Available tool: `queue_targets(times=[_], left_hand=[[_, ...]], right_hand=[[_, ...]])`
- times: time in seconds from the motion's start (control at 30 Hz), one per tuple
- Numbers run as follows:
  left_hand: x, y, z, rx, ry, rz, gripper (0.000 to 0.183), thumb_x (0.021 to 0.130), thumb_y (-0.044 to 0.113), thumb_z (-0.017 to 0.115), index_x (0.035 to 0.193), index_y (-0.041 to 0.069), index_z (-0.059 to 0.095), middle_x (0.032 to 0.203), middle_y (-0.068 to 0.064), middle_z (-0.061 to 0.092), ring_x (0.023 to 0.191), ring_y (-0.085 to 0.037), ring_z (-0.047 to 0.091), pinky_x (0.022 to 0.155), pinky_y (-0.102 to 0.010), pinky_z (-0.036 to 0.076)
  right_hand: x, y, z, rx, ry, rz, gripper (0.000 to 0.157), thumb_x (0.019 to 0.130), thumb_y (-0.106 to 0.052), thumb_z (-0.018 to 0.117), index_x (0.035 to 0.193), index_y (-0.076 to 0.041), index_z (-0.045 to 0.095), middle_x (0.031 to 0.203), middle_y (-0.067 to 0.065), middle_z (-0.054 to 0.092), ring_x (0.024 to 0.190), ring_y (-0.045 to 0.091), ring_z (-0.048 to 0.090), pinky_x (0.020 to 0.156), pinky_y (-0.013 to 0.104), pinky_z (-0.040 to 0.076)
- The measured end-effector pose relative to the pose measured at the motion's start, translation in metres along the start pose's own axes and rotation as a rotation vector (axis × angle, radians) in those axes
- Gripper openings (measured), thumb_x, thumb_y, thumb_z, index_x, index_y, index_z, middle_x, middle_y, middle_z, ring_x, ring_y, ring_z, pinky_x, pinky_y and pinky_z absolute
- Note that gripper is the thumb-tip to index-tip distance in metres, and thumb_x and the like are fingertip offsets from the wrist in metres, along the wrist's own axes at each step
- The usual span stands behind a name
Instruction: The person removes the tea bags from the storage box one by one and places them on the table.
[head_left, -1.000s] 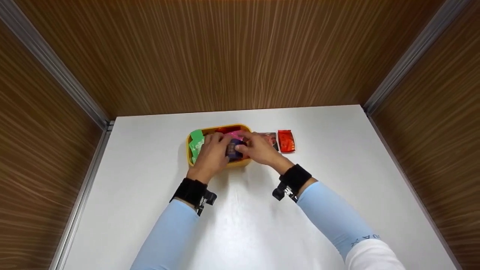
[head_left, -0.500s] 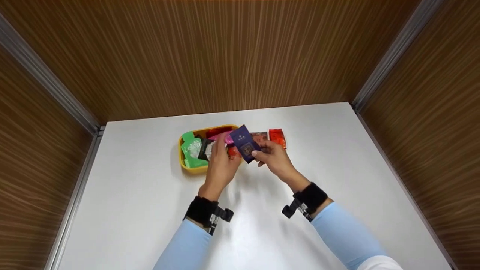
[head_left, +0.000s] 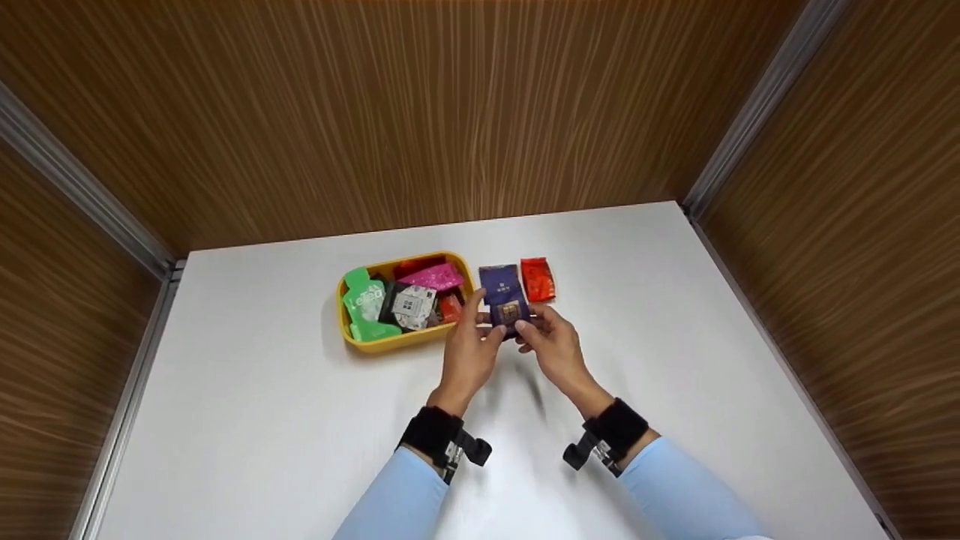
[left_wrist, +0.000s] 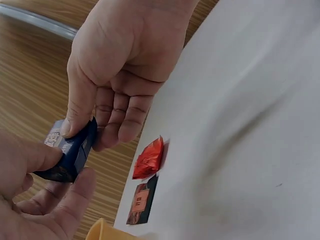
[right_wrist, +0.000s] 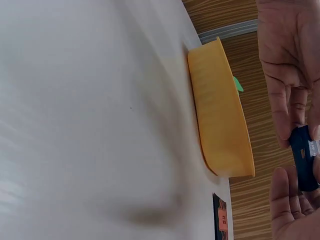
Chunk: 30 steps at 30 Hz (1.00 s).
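A dark blue sachet [head_left: 501, 283] with a gold square print is held up over the table, between both hands. My left hand [head_left: 466, 354] pinches its lower left edge between thumb and fingers. Its lower right edge is pinched by my right hand [head_left: 561, 349]. Both thumbs lie on the printed face; in the left wrist view the sachet [left_wrist: 80, 152] looks thick and folded. Just left of the hands stands a yellow box [head_left: 382, 346] holding a green pouch [head_left: 366, 304], a black-and-white packet [head_left: 412, 306], a pink packet [head_left: 435, 277] and red packets.
On the white table [head_left: 262, 390] right of the box lie a red packet [head_left: 538, 279] and a dark packet [left_wrist: 141, 200] with a red label. The blue sachet hides the dark packet in the head view. Wood-grain panels [head_left: 420, 112] rise behind and at both sides.
The sachet has come up out of the box and moved right, first in my right hand. My left hand has left the box and now grips the sachet too.
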<state>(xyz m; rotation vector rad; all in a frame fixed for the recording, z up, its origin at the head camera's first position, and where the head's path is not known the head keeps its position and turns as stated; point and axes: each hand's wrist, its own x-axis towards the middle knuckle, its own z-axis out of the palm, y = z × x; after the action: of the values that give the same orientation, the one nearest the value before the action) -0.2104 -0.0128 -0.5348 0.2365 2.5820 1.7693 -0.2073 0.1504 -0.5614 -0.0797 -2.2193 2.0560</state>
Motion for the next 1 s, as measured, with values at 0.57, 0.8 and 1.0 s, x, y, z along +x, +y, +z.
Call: queue_targets(times=[0.57,0.8,1.0], left_hand=[[0.008,-0.031,0.011,0.555,-0.095,0.200,0.041,0.096,0.008,0.073,0.136,0.006,0.066,0.128,-0.016,0.070,0.122,-0.035,0.062,0.106,-0.044,0.051],[0.006,-0.040,0.009,0.693,-0.088,0.275,0.035,0.095,0.012,0.074,0.130,0.009,0.070,0.125,-0.013,0.069,0.122,-0.032,0.062,0.106,-0.042,0.050],[0.006,-0.042,0.010,0.769,-0.072,0.358,0.035,0.094,0.015,0.077,0.128,0.011,0.072,0.121,-0.011,0.070,0.120,-0.031,0.061,0.101,-0.043,0.052]], right_hand=[[0.074,0.038,-0.093,-0.272,0.186,0.197,0.038,0.105,-0.022,0.066,0.131,0.006,0.062,0.111,0.030,0.074,0.082,0.027,0.075,0.069,0.030,0.062],[0.101,0.046,-0.108,-0.364,0.170,0.267,0.036,0.105,-0.023,0.066,0.127,0.005,0.064,0.101,0.024,0.073,0.067,0.016,0.067,0.055,0.020,0.050],[0.111,0.049,-0.114,-0.390,0.162,0.332,0.032,0.105,-0.022,0.066,0.119,0.006,0.067,0.080,0.007,0.068,0.060,0.009,0.059,0.054,0.021,0.047]])
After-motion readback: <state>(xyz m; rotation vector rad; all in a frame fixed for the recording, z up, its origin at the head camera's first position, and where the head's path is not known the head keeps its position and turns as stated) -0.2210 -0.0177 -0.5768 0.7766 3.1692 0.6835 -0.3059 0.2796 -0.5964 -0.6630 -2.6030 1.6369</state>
